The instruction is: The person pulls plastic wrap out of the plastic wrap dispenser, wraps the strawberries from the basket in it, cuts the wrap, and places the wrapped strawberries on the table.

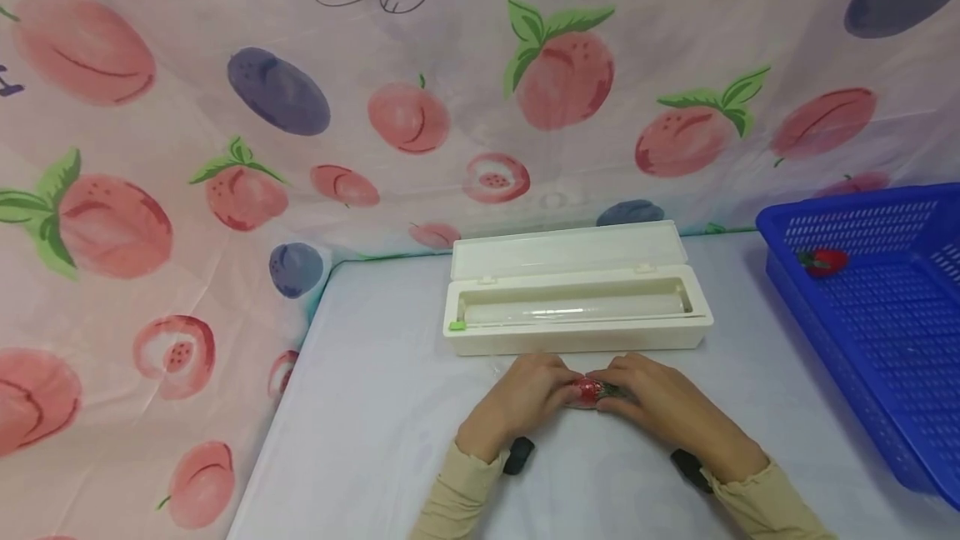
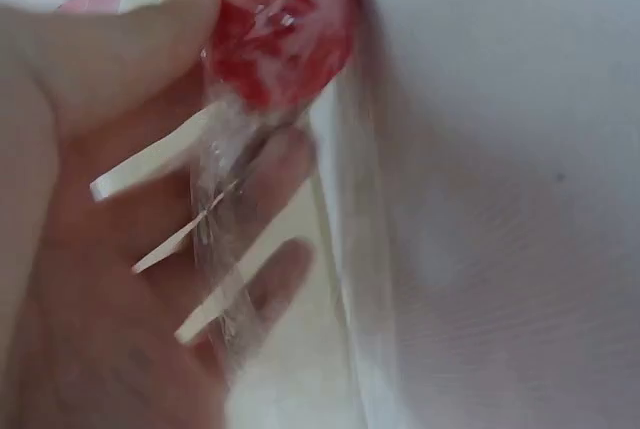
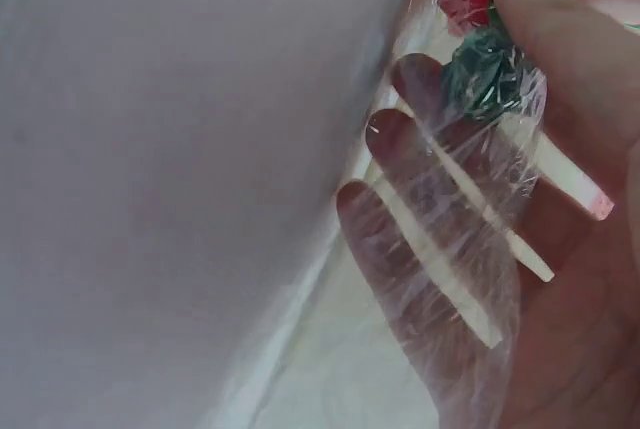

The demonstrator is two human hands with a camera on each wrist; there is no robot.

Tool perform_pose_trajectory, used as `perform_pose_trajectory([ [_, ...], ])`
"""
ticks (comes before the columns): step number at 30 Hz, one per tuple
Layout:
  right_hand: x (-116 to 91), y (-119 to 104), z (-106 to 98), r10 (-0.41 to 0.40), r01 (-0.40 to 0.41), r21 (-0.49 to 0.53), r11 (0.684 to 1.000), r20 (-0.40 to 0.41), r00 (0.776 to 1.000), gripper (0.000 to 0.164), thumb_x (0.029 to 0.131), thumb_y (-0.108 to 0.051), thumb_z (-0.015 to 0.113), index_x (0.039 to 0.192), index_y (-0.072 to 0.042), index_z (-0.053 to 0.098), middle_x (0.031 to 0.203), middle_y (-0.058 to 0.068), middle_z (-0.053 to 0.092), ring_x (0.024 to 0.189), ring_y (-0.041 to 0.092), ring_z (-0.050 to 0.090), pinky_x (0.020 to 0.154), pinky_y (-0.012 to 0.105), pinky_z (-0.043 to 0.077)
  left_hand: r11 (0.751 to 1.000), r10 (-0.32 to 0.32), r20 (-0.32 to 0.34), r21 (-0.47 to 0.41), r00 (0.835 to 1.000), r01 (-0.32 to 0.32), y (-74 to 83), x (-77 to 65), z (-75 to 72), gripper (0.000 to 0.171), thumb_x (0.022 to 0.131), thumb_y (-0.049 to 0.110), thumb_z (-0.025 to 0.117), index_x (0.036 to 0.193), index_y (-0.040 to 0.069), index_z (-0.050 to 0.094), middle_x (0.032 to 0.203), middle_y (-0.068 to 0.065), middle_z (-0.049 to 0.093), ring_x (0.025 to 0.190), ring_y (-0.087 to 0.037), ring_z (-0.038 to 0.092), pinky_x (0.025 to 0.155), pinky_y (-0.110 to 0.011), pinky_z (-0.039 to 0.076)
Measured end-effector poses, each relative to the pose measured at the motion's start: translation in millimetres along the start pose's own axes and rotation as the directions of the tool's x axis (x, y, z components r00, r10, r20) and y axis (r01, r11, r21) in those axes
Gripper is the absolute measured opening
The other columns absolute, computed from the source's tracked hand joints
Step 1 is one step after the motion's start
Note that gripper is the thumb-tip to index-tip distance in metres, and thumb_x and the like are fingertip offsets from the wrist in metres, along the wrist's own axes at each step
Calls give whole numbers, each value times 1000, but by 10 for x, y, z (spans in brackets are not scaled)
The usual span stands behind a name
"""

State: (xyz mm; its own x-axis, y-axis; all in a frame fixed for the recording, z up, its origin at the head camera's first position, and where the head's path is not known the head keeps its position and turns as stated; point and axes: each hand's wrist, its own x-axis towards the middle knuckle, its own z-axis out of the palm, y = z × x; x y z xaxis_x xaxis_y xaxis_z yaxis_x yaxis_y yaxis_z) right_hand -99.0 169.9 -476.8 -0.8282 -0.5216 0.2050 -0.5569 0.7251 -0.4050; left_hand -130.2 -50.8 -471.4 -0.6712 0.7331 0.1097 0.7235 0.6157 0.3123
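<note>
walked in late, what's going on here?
A person is wrapping what looks like a strawberry in clear film. The left grip and right grip pinch it at opposite ends, just in front of a white box. Film covers it and trails past both ends. The box's lid is open, with a roll inside. A similar red piece sits in the blue basket to the right.
</note>
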Motion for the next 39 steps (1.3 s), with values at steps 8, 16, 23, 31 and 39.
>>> perform_pose_trajectory([
  [8, 4, 10, -9, 27, -27, -3, 1000, 20, 999, 23, 90, -26, 72, 110, -16, 76, 91, -14, 58, 84, 3, 52, 73, 29, 50, 999, 12, -84, -34, 996, -15, -2, 42, 31, 25, 92, 36, 70, 109, 19, 77, 97, 11, 73, 91, -1, 63, 84, -15, 48],
  [16, -8, 26, -12, 11, -11, -3, 1000, 27, 1000, 24, 89, -25, 73, 110, -13, 75, 94, -11, 58, 87, 5, 54, 75, 31, 52, 993, -113, -29, -47, 993, 111, 71, 31, 47, 27, 90, 37, 72, 107, 17, 78, 93, 8, 74, 84, -2, 64, 76, -16, 49],
  [23, -18, 29, -83, -19, 21, -61, 998, 21, 1000, 41, 79, -23, 83, 116, -8, 72, 112, 2, 66, 108, 23, 62, 91, 43, 54, 974, -203, 54, -95, 978, 207, 122, 20, 26, 28, 91, 34, 72, 108, 12, 76, 96, 3, 74, 87, -6, 64, 76, -19, 50],
  [31, -16, 44, -173, -162, 138, -172, 975, -134, 978, 57, 68, -15, 91, 119, -6, 70, 123, 8, 65, 115, 28, 61, 92, 46, 54, 907, -313, 63, -277, 948, 317, 131, 23, -48, 28, 90, 37, 73, 108, 16, 76, 88, 13, 71, 80, 3, 59, 74, -17, 48],
  [39, -14, 33, -246, -250, 204, -208, 957, -231, 940, 60, 66, -8, 90, 122, -6, 68, 123, 8, 66, 112, 28, 63, 91, 45, 54, 767, -290, 111, -567, 951, 300, 94, -2, -151, 26, 90, 28, 75, 106, 9, 75, 88, 8, 72, 79, 5, 61, 74, -15, 51],
])
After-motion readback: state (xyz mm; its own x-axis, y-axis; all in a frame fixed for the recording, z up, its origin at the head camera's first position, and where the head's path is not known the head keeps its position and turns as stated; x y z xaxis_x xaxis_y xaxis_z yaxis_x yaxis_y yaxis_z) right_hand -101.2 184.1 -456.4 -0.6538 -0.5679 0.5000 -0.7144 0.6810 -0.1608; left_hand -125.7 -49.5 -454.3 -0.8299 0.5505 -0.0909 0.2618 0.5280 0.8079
